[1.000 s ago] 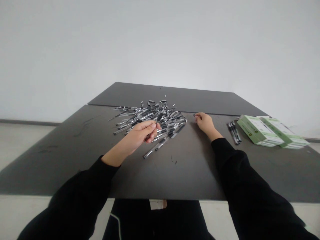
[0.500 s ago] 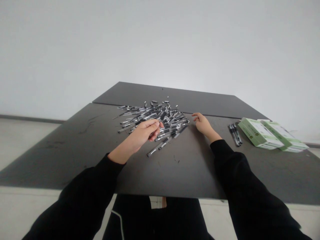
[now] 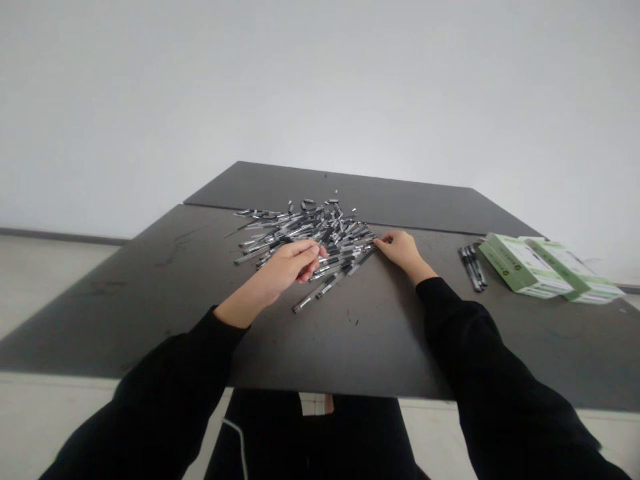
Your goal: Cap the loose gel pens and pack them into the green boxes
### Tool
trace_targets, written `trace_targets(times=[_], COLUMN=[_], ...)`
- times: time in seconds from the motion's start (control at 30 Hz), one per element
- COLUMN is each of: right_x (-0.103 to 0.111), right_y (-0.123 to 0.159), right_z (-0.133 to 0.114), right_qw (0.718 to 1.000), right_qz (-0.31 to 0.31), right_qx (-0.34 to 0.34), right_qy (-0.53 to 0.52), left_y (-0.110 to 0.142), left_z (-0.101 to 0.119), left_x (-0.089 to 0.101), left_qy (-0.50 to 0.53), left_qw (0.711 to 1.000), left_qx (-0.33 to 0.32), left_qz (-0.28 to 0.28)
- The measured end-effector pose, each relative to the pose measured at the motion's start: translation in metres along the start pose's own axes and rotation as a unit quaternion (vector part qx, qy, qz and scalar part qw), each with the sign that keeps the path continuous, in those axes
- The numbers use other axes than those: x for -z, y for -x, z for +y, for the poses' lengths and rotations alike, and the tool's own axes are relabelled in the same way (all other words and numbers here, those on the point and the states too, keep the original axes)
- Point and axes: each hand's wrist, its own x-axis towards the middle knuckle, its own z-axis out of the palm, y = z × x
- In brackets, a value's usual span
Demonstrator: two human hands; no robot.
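I have the left hand (image 3: 296,262) curled nearly closed in front of the pile of pens and pen parts (image 3: 345,230) on the dark table (image 3: 165,313); I cannot tell what it grips. My right hand (image 3: 403,251) pinches at the pile's right edge, its hold hidden. Loose pens (image 3: 473,268) lie beside green-and-white boxes (image 3: 525,265).

Scattered pens (image 3: 310,230): black, silver, translucent grey. Two cartons (image 3: 530,263): green sides, white tops with green bands, dark print. Desk (image 3: 320,353): dark grey, blackish streaks. Sleeves (image 3: 500,360): plain black. Wall (image 3: 320,87): plain pale grey. Floor (image 3: 60,287): off-white.
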Motion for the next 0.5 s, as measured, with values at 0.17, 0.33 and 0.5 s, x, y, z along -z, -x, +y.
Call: trace_targets(times=[0.17, 0.33, 0.5], right_x=[0.002, 0.007, 0.018], right_y=[0.001, 0.011, 0.014], right_z=[0.01, 0.015, 0.016], right_qw=[1.0, 1.0, 0.999], right_qz=[-0.015, -0.011, 0.035], right_qx=[-0.003, 0.011, -0.009], right_qy=[0.021, 0.015, -0.04], left_y=[0.0, -0.001, 0.0], left_z=[-0.002, -0.005, 0.0], left_x=[0.001, 0.001, -0.002], left_qy=[-0.005, -0.005, -0.02], left_qw=[1.0, 1.0, 1.0], left_qx=[0.001, 0.003, 0.019], left_qz=[-0.002, -0.009, -0.012])
